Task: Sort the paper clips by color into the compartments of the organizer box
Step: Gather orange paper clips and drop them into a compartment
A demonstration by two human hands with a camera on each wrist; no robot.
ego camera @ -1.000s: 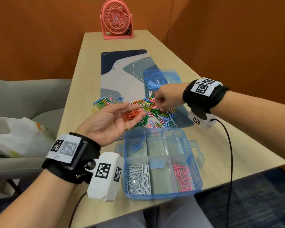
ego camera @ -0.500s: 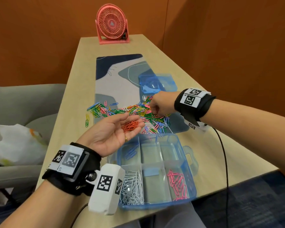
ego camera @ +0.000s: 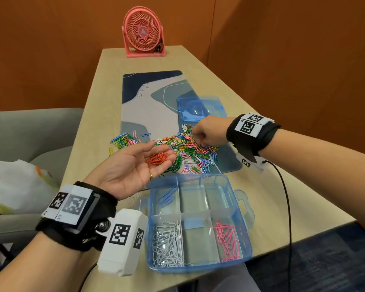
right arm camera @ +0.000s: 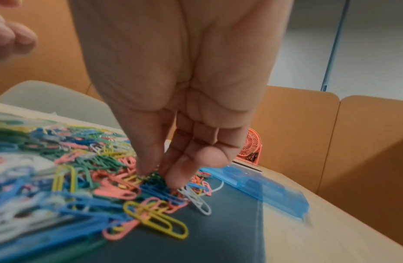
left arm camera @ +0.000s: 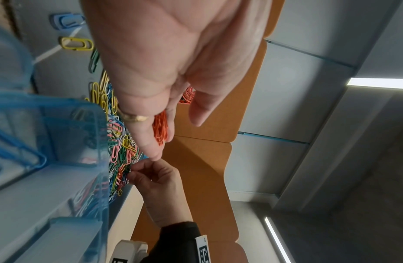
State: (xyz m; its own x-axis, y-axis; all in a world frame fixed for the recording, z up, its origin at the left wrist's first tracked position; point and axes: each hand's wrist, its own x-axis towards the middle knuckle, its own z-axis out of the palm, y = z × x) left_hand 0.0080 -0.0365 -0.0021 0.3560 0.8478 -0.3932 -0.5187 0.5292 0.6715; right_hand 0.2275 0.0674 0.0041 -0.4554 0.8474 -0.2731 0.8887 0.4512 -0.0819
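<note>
Now my left hand (ego camera: 133, 165) lies flat, cradling orange clips (ego camera: 158, 158), while my right hand (ego camera: 207, 131) beyond it pinches into the mixed pile (ego camera: 188, 148).

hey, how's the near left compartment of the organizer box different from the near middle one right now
The near left compartment holds a pile of white paper clips; the near middle compartment holds no clips. The middle one shows a small blue patch at its far end; the left one shows none. Both are clear blue sections of the same organizer box, in its near row.
</note>
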